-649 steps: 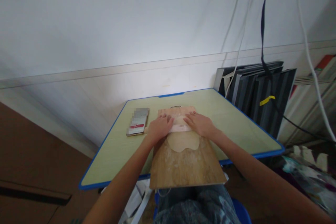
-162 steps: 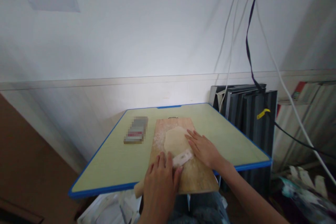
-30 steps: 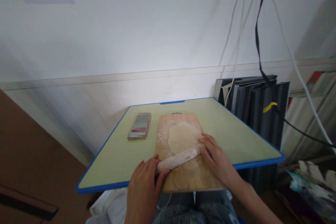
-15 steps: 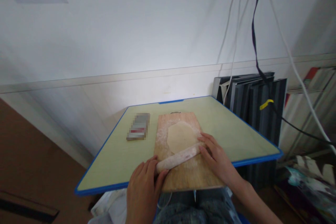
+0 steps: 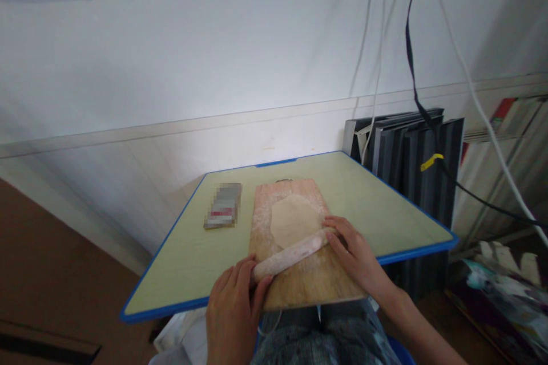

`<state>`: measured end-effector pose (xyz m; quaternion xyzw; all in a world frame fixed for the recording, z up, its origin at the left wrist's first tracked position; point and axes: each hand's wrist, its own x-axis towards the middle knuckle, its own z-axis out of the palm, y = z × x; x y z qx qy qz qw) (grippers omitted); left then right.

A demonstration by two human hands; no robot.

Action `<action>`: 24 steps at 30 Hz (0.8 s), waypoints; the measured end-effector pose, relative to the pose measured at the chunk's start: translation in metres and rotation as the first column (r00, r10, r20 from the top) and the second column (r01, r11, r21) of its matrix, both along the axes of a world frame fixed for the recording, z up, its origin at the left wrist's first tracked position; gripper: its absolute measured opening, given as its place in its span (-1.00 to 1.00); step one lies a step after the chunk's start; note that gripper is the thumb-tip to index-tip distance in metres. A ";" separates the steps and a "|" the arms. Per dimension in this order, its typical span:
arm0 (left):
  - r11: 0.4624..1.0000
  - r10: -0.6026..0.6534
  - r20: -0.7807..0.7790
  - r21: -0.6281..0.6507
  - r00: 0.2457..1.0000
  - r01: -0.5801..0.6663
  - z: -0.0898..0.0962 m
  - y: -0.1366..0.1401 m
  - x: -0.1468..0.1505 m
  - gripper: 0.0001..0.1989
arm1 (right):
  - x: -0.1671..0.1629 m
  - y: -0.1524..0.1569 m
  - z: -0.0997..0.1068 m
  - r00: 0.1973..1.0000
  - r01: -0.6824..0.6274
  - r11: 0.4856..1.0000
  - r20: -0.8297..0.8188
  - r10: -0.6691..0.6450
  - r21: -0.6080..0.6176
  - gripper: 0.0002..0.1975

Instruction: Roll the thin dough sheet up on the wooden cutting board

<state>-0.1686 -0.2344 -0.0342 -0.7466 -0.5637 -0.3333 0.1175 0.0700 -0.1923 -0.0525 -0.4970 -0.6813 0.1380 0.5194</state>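
Rolling pin [image 5: 291, 252]: pale, floured, laid aslant across the wooden board [image 5: 299, 285], touching the near edge of the flat dough round [image 5: 293, 219]. Each end is pressed under flattened hands, left [image 5: 233, 308] and right [image 5: 355, 254]. Green, blue-edged counter [image 5: 385, 211]; white wall [image 5: 214, 40] behind.

In front of me stands a pale green table [image 5: 377, 205] with a blue rim, and on it lie a wooden board [image 5: 303, 279], whose near end juts over the table's front edge, and, just left of the board, a small flat pack [image 5: 222, 213].
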 end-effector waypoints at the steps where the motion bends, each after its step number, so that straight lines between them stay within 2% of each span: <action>1: 1.000 -0.002 -0.003 0.003 1.000 0.002 0.000 0.000 0.000 -0.63 | 0.000 0.000 0.000 1.000 0.003 1.000 0.000 -0.003 0.002 -0.78; 24: 1.000 0.004 -0.012 0.001 1.000 -0.004 -0.001 -0.001 0.001 -0.65 | 0.000 0.000 0.000 1.000 0.005 1.000 -0.006 -0.005 -0.012 -0.79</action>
